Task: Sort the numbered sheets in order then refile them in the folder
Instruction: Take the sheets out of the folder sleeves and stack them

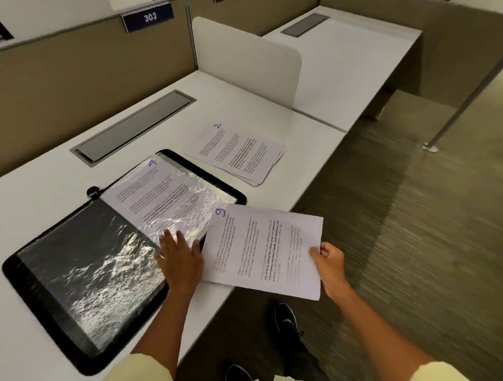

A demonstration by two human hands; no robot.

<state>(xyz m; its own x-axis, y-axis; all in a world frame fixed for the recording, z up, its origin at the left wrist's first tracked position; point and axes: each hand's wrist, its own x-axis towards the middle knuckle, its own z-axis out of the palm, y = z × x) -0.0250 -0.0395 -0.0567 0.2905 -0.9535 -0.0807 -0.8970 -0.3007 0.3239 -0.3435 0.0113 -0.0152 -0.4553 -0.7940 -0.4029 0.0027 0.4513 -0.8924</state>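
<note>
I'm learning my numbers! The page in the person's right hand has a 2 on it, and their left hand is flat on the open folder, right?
Not quite. In the head view the sheet pinched by the right hand is marked 9; the 2 tops the stack lying farther back on the desk. The left hand does lie flat on the open folder.

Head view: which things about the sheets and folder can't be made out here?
- Stack topped by sheet 2: the numbers of the lower sheets, covered by it.
- Printed text on the held sheet: blurred, too small.
- Folder sleeves: glare hides their contents.
- Left hand covers the sleeve's edge beneath.
</note>
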